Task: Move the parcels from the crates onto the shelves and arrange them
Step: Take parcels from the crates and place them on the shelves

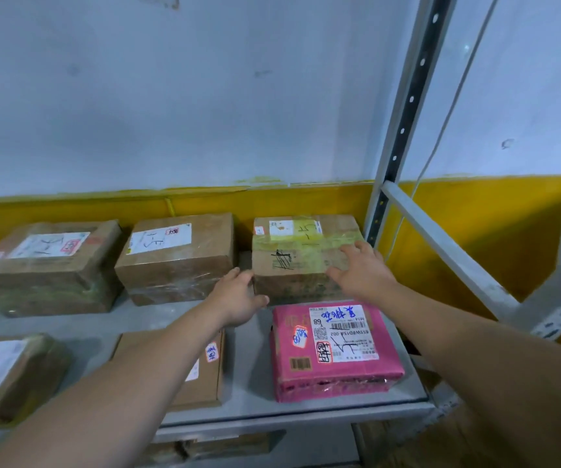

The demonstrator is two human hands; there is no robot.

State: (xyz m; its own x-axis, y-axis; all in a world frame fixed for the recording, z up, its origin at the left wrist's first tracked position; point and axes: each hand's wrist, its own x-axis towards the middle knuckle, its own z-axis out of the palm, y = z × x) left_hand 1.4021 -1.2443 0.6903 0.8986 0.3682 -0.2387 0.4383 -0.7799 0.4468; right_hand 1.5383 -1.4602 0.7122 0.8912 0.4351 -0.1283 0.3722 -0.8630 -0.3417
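The parcel in hand is the taped cardboard parcel (301,261), which sits at the back right of the grey shelf (250,369), close to the yellow-banded wall and just beside the rack's upright post (407,106). A band of yellowish tape runs across its top, and a black scribble shows near its front edge.

The left grip (238,295) is at the parcel's front left corner. Its fingers are loosely extended and its thumb is out, and it is either touching the box or just short of it; the view does not settle which. The right grip (361,275) is spread wide open with its fingers laid over the parcel's top right front edge. Neither grip is closed on anything.

The box looks stiff, with its corners holding square, so it should slide or lift without sagging. The glossy tape is likely slippery, so the bare cardboard of the side faces and lower edges seems the better hold, with one grip on each side. Its weight cannot be judged.

There is little room around it. The pink parcel (336,352) lies directly in front, and a brown labelled parcel (177,255) stands just beside it on the left. A careless pull could nudge either of them.
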